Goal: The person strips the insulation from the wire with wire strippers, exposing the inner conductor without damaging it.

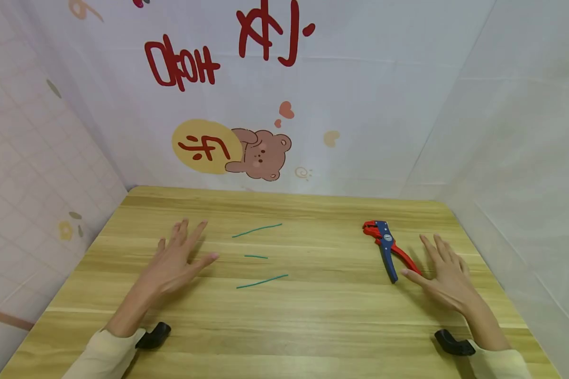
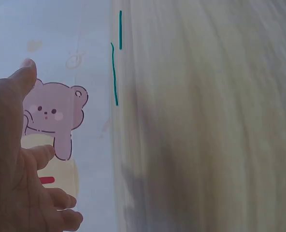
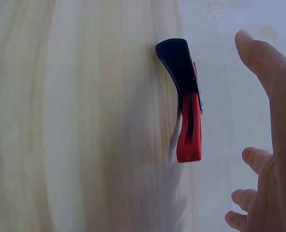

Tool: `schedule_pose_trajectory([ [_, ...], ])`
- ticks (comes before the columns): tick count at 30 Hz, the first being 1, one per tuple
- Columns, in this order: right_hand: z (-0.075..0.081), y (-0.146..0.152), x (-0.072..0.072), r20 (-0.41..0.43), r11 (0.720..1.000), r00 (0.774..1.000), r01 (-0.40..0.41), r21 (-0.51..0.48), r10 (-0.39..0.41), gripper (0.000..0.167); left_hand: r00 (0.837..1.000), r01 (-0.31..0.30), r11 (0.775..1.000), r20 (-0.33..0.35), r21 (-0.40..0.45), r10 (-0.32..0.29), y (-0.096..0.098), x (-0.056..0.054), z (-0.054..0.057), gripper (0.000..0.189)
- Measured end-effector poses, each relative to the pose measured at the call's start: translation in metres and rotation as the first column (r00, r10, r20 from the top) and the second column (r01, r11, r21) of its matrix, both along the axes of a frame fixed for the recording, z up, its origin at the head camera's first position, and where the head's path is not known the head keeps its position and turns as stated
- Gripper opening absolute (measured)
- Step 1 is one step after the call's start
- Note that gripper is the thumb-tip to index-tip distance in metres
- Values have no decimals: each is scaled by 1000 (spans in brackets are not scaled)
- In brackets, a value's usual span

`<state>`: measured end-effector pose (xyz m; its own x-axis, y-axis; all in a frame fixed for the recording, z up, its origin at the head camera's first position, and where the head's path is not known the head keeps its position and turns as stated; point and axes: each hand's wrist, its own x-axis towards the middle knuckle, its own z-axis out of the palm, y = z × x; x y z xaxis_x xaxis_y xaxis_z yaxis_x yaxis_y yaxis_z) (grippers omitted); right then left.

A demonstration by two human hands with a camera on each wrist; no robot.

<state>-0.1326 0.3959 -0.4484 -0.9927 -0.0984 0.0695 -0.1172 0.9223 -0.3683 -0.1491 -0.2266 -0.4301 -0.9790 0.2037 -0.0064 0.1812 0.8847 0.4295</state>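
Three thin green wires lie apart on the table: a far wire [image 1: 257, 230], a short middle wire [image 1: 256, 257] and a near wire [image 1: 263, 281]. To their left is my left hand [image 1: 175, 268], fingers spread, holding nothing. A red and blue wire stripper [image 1: 386, 246] lies on the right side, its head pointing away from me and its handles spread toward me. Beside those handles is my right hand [image 1: 448, 279], fingers extended and nothing held. In the right wrist view the stripper's handles [image 3: 189, 128] show end-on, with a gap between them and the hand.
The wooden table [image 1: 313, 326] ends at a white printed backdrop [image 1: 370, 95] behind and at the sides. A black curved wrist mount [image 1: 154, 336] sits at the left sleeve, and another black mount [image 1: 454, 343] at the right.
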Motion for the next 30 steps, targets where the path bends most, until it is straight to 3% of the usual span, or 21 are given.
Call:
schedule_pose_trajectory([
  [14,-3,-18,-15,87,996,996,-30,-78,37,102,998,55,998,1,36,-56,28,2,-2,90],
  [21,-8,-27,-21,98,992,994,-36,-124,49,104,995,84,993,46,88,-88,48,7,1,90],
  [30,-15,-32,-28,105,1000,994,10,-29,-7,109,994,105,982,12,159,-108,68,15,2,84],
])
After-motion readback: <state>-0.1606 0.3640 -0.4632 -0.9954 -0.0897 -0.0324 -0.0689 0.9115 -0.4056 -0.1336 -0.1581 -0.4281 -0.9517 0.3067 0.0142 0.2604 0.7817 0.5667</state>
